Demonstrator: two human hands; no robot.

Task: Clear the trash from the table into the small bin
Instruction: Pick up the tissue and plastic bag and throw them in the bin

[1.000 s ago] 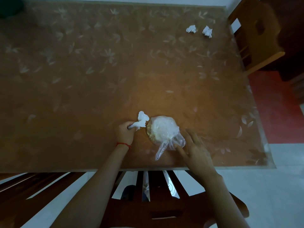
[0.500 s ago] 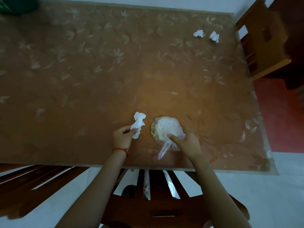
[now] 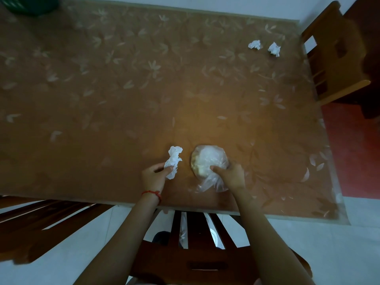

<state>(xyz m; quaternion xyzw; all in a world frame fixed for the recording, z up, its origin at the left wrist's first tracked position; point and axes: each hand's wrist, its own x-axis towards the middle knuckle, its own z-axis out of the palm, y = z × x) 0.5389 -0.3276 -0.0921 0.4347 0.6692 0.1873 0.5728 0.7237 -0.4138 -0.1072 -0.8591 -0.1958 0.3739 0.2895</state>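
The right hand point(image 3: 231, 175), open a moment ago, now has its grip closed on the plastic bag point(image 3: 208, 161); the left hand point(image 3: 154, 175) still pinches a crumpled tissue point(image 3: 173, 161) (both ready for binning).

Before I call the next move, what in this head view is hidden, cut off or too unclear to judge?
- Dark green object, far left corner: cut off by the frame's top edge; possibly the bin, cannot tell.
- Plastic bag: cloudy film blurs its contents; the right hand covers its near side.
- Crumpled tissue: lower end hidden inside the left hand.
- Two paper wads, far right: too small to identify.
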